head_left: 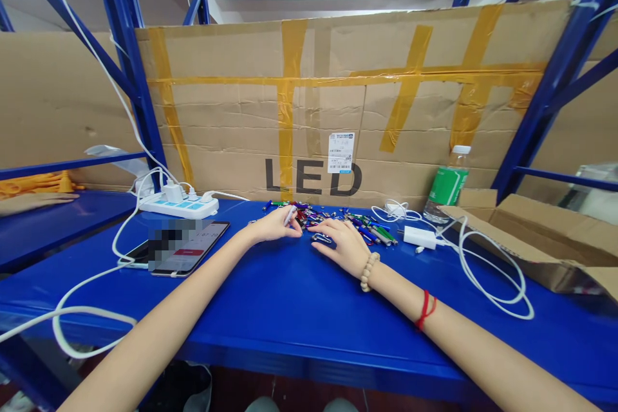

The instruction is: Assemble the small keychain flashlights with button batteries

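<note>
the left hand [276, 225] pinches a slim pale piece [290, 215]; the right hand [344, 246] has fingers spread around dark glossy pieces [322, 239]. coloured pens [374, 230] lie heaped at twelve o'clock.

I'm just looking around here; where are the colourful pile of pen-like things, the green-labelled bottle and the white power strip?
Pile of pen-like things [371, 228]: head view, its right side in the picture.
Green-labelled bottle [448, 185]: head view, on the label.
White power strip [193, 208]: head view, on its body.
</note>
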A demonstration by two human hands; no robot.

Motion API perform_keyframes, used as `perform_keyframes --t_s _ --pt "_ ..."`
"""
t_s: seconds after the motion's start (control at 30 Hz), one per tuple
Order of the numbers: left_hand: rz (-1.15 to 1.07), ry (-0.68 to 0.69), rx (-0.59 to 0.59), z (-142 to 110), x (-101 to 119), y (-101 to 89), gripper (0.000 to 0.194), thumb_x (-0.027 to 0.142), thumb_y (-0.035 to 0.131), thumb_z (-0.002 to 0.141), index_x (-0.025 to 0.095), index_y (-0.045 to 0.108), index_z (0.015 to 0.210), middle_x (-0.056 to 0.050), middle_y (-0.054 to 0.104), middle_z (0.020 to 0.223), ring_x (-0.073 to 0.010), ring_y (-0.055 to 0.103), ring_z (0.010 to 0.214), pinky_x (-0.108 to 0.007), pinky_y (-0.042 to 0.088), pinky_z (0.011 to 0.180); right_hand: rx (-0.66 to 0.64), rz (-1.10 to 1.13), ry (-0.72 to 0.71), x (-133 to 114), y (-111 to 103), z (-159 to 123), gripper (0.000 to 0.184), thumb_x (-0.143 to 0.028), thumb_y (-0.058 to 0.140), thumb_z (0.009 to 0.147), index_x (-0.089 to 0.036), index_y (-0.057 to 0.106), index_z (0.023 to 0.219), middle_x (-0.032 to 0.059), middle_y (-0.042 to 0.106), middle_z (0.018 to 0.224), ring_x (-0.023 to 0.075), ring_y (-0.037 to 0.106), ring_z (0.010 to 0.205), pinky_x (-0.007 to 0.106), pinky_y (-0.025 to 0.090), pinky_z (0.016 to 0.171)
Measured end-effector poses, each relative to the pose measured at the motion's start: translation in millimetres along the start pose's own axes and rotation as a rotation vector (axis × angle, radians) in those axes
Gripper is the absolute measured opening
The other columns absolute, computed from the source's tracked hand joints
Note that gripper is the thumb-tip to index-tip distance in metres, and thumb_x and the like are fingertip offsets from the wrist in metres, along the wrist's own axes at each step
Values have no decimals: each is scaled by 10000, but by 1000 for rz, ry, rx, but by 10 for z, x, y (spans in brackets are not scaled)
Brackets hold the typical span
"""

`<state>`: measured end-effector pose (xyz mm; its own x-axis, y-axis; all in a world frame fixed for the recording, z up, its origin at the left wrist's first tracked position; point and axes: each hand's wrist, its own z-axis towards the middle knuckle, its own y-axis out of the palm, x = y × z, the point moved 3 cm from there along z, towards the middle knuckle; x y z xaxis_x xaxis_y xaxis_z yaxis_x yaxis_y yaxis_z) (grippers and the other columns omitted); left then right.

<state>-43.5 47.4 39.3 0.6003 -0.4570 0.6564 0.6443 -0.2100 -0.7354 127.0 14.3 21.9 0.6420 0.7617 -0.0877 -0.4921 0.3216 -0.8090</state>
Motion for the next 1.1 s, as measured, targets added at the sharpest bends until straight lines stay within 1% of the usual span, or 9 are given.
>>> perform_keyframes --t_s 0.2,0.3,0.4,0.5,0.57,0.67,0.83,0.97,1.1 --pt "-235 6 -120 -23 98 160 358 280 661 647 192 321 716 -48 648 824 -149 600 757 -274 454 682 95 -2 -129 23 16 3 127 -282 584 805 -213 660 881 31 653 880 157 585 813 272 382 675" --pt "-276 -4 -148 -42 124 193 380 313 677 630 191 332 731 -45 640 810 -144 591 731 -278 447 675 135 37 -170 28 24 -6 117 -281 579 807 -202 661 834 27 650 830 138 582 750 249 414 664" --pt "-261 0 -138 -46 136 212 398 364 674 630 194 328 728 -10 603 748 -124 555 670 -261 428 640 136 71 -179 10 15 -14 117 -279 563 814 -194 641 833 30 643 835 134 580 762 235 441 675" --pt "-182 9 -67 -33 122 224 357 441 603 698 193 347 720 36 512 663 -104 473 585 -246 384 582 184 48 -114 -7 -17 -15 92 -259 563 803 -189 622 801 33 642 842 145 575 780 243 449 681" --pt "-116 18 2 -23 108 230 315 481 474 788 191 370 720 38 464 656 -109 434 582 -253 363 584 253 29 -40 -8 -50 -15 83 -254 563 795 -192 616 783 27 643 831 151 574 790 251 447 700" --pt "-35 41 76 -16 106 248 324 453 277 880 194 392 723 23 448 675 -132 434 623 -269 354 622 344 24 75 3 -98 -20 95 -263 551 800 -203 622 782 15 637 825 146 579 811 234 443 683" --pt "65 140 61 -23 173 327 240 368 308 892 201 434 775 11 500 713 -155 479 667 -270 364 662 431 31 192 24 -150 -41 147 -301 529 815 -212 645 817 20 614 887 123 589 739 205 415 535" --pt "111 192 32 -34 206 385 231 348 282 907 200 452 854 6 527 721 -157 511 674 -262 381 667 423 66 177 33 -142 -45 166 -305 517 824 -216 656 847 25 606 911 113 583 697 202 408 518" --pt "148 200 50 -40 201 395 247 334 243 919 197 418 811 10 518 694 -148 508 646 -257 383 650 393 170 163 63 -114 -33 137 -290 555 798 -201 657 816 26 597 890 94 552 616 203 409 503"
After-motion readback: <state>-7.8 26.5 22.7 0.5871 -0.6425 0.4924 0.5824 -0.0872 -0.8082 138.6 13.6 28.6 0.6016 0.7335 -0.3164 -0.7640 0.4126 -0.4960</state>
